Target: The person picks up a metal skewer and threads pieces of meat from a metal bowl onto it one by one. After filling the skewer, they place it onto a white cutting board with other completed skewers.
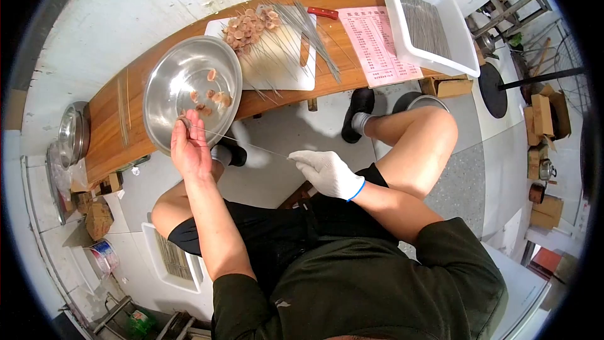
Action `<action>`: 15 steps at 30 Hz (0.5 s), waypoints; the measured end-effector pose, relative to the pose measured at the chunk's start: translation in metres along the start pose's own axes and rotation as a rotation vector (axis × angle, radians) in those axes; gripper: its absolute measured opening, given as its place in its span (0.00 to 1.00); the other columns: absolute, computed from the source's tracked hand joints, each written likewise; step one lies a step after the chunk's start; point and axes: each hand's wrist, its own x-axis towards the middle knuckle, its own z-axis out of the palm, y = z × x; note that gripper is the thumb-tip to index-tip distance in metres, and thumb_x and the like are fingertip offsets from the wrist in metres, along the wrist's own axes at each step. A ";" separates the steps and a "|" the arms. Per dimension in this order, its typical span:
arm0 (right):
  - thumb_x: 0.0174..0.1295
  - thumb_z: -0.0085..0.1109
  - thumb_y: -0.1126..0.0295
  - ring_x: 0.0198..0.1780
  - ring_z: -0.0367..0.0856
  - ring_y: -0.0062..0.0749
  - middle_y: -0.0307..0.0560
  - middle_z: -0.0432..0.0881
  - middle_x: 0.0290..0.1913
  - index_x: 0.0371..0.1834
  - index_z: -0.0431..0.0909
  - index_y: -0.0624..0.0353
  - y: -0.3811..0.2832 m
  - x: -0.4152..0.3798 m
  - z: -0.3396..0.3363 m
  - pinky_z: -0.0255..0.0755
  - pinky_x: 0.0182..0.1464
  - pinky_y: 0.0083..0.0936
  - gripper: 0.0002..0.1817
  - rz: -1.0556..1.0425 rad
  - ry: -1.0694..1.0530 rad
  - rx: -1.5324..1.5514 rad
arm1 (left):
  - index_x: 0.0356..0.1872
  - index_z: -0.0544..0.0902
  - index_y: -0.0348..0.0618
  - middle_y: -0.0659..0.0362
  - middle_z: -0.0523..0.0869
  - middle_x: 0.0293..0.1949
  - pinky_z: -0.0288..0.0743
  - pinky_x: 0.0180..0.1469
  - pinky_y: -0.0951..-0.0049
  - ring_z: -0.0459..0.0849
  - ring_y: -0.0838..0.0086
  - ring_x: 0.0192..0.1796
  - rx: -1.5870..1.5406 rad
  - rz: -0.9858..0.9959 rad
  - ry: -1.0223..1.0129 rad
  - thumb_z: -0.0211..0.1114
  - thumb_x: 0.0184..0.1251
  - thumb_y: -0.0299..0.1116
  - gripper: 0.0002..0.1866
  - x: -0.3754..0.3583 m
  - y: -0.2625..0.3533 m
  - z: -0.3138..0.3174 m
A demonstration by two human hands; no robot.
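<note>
My bare left hand (193, 145) is over the near rim of a large steel bowl (179, 66), its fingers closed on a small pinkish-brown food piece (183, 121). A thin metal skewer (242, 141) runs from that piece to my right hand (328, 173), which wears a white knitted glove and pinches the skewer's near end. Whether the tip has gone into the piece is hidden by my fingers. Several similar pieces (220, 97) lie inside the bowl. Behind it, a white cutting board (283, 66) carries a heap of skewered round pieces (248, 28).
Loose skewers (314, 41) fan across the wooden table (113, 116). Beside them are a red-handled knife (323, 12), a pink printed sheet (375, 44) and a white bin (462, 60) of skewers. A second skewer bin (151, 239) stands on the floor at left, near cardboard boxes (99, 219).
</note>
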 end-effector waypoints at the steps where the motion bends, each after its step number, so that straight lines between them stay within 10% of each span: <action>1: 0.64 0.54 0.72 0.45 0.84 0.48 0.59 0.83 0.42 0.50 0.79 0.63 0.000 0.000 0.000 0.76 0.47 0.30 0.13 0.008 0.002 0.024 | 0.52 0.74 0.35 0.49 0.81 0.53 0.76 0.58 0.66 0.81 0.65 0.55 0.002 0.001 0.009 0.53 0.74 0.33 0.13 0.000 0.000 0.001; 15: 0.63 0.55 0.73 0.43 0.85 0.47 0.58 0.84 0.40 0.47 0.80 0.64 0.002 -0.002 0.005 0.77 0.45 0.30 0.11 0.026 0.066 0.065 | 0.53 0.75 0.34 0.48 0.82 0.52 0.76 0.57 0.66 0.82 0.64 0.55 0.017 -0.006 -0.044 0.52 0.75 0.33 0.14 -0.003 0.002 0.004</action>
